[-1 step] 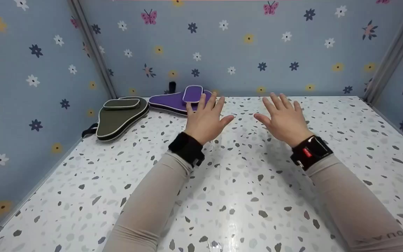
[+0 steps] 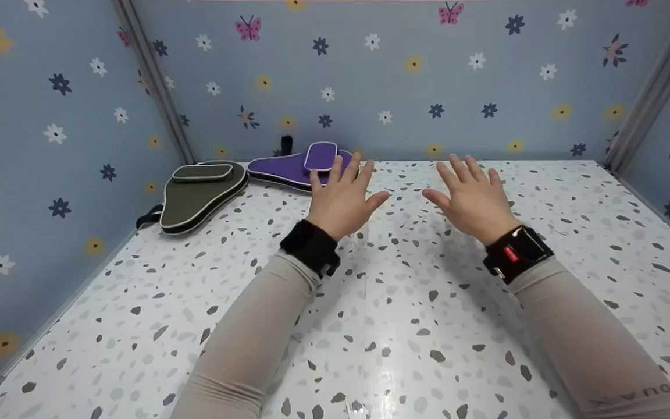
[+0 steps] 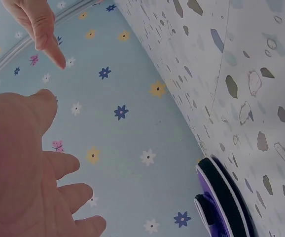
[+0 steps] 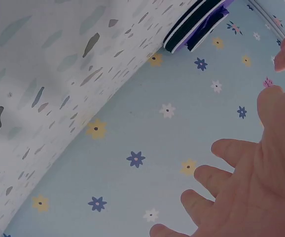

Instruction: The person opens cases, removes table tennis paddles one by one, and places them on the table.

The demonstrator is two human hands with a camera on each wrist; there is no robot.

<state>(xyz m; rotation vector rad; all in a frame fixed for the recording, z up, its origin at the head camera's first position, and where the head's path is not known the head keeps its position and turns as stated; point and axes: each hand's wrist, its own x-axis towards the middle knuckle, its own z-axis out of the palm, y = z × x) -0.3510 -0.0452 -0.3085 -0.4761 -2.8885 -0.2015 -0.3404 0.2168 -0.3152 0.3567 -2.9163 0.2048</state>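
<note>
Both hands are held out above the speckled table, palms down with fingers spread, and neither holds anything. In the head view my left hand (image 2: 341,201) overlaps the right end of a purple paddle-shaped case (image 2: 282,167) and hides part of it. That case has a small front pocket with white piping, and it lies by the back wall. To its left lies a dark olive case (image 2: 198,198) of similar shape, with a pocket and a black strap. My right hand (image 2: 477,203) hovers over the table to the right, apart from both cases. The purple case (image 3: 219,202) also shows in the left wrist view.
Blue walls (image 2: 358,75) with flowers and butterflies enclose the white speckled table (image 2: 405,349) at the back and both sides. Grey metal posts (image 2: 157,81) stand in the back corners. Each wrist wears a black band (image 2: 310,247).
</note>
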